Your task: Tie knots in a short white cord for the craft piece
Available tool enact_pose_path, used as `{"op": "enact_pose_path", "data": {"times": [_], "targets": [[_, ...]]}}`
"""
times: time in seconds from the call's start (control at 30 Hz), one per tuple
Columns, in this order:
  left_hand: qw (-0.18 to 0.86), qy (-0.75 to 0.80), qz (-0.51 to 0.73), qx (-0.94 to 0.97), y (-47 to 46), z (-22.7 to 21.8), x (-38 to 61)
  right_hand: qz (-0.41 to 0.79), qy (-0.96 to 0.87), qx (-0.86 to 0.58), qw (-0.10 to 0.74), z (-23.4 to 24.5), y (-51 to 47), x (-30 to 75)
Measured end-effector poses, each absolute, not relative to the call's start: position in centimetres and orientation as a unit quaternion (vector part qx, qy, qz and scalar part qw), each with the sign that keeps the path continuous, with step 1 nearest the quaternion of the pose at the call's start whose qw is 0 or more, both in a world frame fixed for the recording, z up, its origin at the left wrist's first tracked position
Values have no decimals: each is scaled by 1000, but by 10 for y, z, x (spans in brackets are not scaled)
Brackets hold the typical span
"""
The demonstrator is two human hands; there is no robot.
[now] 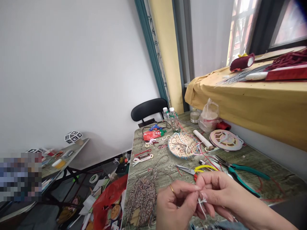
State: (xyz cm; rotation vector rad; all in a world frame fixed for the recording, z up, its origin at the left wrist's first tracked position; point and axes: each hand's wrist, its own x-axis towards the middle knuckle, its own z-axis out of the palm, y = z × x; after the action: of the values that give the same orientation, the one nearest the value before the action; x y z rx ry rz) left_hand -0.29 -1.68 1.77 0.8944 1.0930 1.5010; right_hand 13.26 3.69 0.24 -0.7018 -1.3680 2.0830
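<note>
My left hand (pixel 176 203), with a ring on one finger, and my right hand (pixel 222 191) meet above the table's near edge. Both pinch a small piece of white cord (pixel 201 206), whose short ends poke out below the fingertips. The fingers hide the rest of it. Just beyond the hands lie scissors (pixel 188 169) with yellow and red handles. Beside my right hand are pliers (pixel 240 172) with green handles. A bundle of multicoloured yarn (pixel 141 196) sits left of my left hand.
Farther back on the table (pixel 165 163) are a round perforated disc (pixel 183 145) with cords, a white roll (pixel 202 139), a red tube (pixel 151 135), a bottle (pixel 174 119) and a bagged cup (pixel 208 118). A yellow-covered ledge (pixel 230 105) rises on the right.
</note>
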Motion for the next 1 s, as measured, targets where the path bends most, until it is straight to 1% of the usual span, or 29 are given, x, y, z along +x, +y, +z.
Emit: {"op": "enact_pose_path", "data": {"times": [0.13,0.23,0.3,0.33,0.4,0.47,0.6,0.67,0.77,0.83,0.87,0.9,1.0], "targets": [[536,453,621,349,-16,21,-4,730,-551,-312,258,10,35,132],[563,442,616,330,-15,21,-4,641,-627,-353,267,17,33,128],[568,441,614,326,-15,21,-5,536,-705,-371,281,21,32,125],[570,442,613,322,-15,21,-6,460,-750,-385,278,21,32,123],[577,448,607,312,-16,23,-7,300,-820,-419,249,18,37,121],[586,452,602,299,-18,27,-8,188,-847,-451,211,10,49,124],[596,449,604,279,-20,33,-9,113,-811,-549,166,-20,83,144],[592,450,609,276,-19,33,-9,91,-800,-577,139,-34,96,158],[559,473,616,290,-16,28,-8,102,-818,-555,112,-40,94,174],[526,493,615,319,-14,22,-8,159,-847,-496,106,-31,82,179],[511,500,612,339,-13,19,-8,211,-857,-458,107,-24,75,178],[498,504,607,360,-12,15,-9,298,-857,-405,112,-16,68,177],[459,510,593,421,-10,6,-13,603,-737,-286,112,4,53,166]]}}
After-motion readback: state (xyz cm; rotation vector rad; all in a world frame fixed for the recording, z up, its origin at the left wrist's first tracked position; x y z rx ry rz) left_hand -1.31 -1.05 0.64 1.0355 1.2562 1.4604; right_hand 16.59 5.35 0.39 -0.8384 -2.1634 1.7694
